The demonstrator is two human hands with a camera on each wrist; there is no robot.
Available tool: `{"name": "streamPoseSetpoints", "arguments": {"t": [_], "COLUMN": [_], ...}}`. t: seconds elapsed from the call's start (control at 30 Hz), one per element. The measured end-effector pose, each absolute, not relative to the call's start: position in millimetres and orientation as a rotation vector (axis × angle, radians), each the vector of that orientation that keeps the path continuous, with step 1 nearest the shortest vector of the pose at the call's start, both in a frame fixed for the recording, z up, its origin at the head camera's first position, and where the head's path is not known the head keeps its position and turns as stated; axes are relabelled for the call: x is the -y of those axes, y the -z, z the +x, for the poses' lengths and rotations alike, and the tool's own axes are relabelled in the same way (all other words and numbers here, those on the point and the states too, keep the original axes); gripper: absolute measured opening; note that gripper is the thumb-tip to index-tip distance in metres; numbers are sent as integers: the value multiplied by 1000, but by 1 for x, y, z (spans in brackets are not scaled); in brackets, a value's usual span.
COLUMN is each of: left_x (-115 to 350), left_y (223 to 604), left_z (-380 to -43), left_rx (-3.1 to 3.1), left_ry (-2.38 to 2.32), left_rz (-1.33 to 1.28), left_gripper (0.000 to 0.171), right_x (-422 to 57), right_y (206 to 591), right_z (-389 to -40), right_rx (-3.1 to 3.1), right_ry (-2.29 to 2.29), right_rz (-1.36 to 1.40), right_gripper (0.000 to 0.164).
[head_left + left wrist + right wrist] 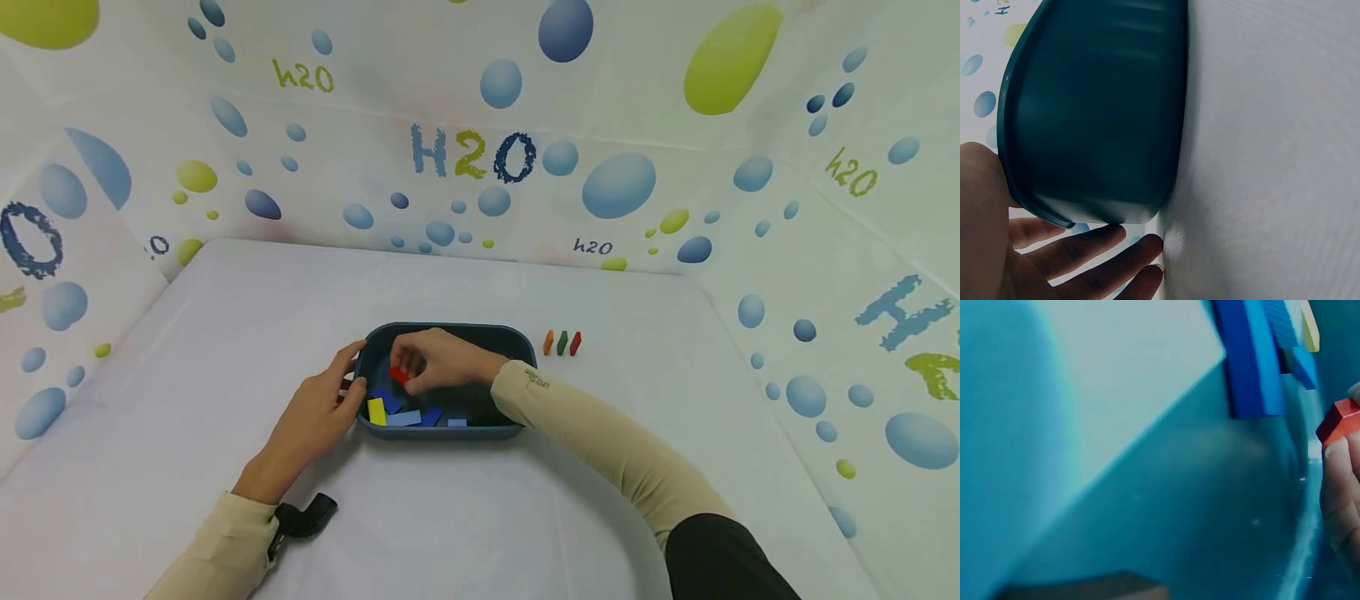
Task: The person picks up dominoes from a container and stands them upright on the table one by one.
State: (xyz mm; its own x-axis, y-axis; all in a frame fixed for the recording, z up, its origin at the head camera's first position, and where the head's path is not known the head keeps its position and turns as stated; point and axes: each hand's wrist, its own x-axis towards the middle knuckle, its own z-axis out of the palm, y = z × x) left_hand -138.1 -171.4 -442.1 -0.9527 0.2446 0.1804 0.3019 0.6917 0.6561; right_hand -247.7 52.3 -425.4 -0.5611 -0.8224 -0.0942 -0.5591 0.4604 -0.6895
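Inside a dark teal plastic tub [450, 433], my right hand [442, 360] pinches a small red block [400, 375] between thumb and fingertips. The right wrist view shows the same red block [1340, 422] held above the tub floor. My left hand [318, 408] rests against the tub's left end, thumb at the rim. Its fingers [1079, 250] are spread, some touching the outer end wall. Under the right hand lie a yellow block [377, 412], a light blue block [403, 418] and several darker blue blocks [1250, 362], mostly toward the tub's front left.
On the white tablecloth [637, 350], right of the tub, an orange block [548, 342], a green block [562, 342] and a dark red block [575, 343] stand in a short row. A printed H2O cloth [330, 150] rises behind and at both sides.
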Motion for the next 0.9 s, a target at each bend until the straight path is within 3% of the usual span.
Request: {"name": "streamPoseSetpoints", "arguments": {"t": [0.9], "left_x": [169], "left_y": [441], "left_z": [-138], "left_rx": [2804], "left_ry": [1114], "left_rz": [-470], "left_gripper": [57], "right_x": [-73], "right_y": [374], "right_z": [-226], "right_rx": [-2328], "right_ry": [1014], "right_rz": [-1204], "right_gripper": [33]}}
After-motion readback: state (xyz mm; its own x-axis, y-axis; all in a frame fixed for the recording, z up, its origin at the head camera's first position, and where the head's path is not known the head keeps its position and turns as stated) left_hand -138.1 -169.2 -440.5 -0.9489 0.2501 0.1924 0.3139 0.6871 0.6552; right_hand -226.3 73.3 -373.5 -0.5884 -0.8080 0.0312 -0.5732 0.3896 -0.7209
